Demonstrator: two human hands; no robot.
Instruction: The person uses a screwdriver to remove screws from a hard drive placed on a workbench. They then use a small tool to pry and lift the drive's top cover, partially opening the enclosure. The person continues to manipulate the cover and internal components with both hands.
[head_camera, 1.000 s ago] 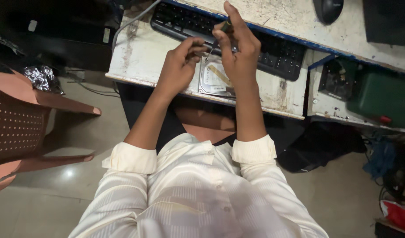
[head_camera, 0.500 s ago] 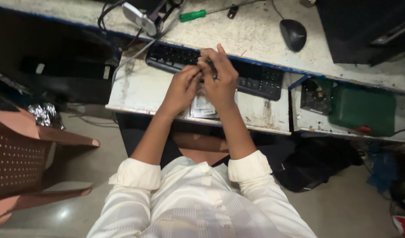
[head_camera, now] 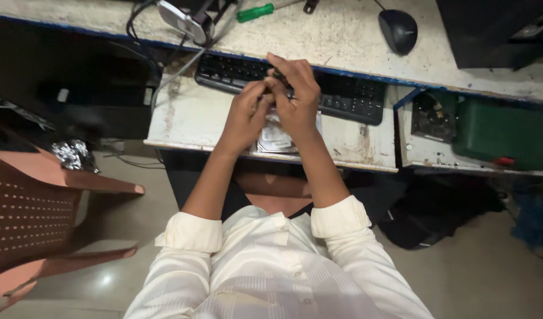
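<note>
Head view: both hands, left hand (head_camera: pixel 245 115) and right hand (head_camera: pixel 296 97), pinch a small dark tool (head_camera: pixel 281 78) above a worn white desk (head_camera: pixel 194 118).

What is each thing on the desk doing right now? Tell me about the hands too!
Left hand: raised over the hard drive, fingertips meeting the right hand.
Right hand: pinching a small dark tool.
Hard drive: lying flat on the keyboard shelf, partly hidden by the hands.
Keyboard: flat, untouched.
Mouse: resting on the desk, untouched.
Green screwdriver: lying on the desk.
</note>
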